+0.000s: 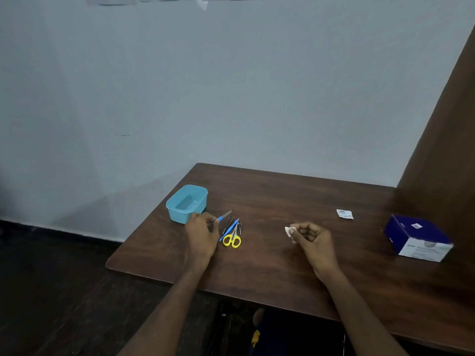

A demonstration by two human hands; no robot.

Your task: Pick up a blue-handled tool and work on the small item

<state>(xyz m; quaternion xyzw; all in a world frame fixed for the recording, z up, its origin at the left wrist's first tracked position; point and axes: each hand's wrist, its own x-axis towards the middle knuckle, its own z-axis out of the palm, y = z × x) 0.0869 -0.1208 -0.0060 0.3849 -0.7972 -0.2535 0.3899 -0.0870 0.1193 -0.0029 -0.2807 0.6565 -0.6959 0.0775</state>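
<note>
My left hand (pixel 201 233) pinches a thin tool with a blue handle and a metal tip (pixel 224 216), just right of a light blue plastic tub (pixel 177 214). Beside it on the brown table (pixel 270 263) lie yellow-handled scissors (pixel 232 239), tweezers (pixel 228 223) and another blue-handled tool (pixel 230 231). My right hand (pixel 312 240) is curled and pinches a small white pad (pixel 289 231) between thumb and fingers, a little above the table's middle.
A torn white sachet (pixel 344 214) lies at the back right. A blue and white box (pixel 417 237) stands at the right edge. A brown panel (pixel 444 129) rises on the right; a pale wall is behind.
</note>
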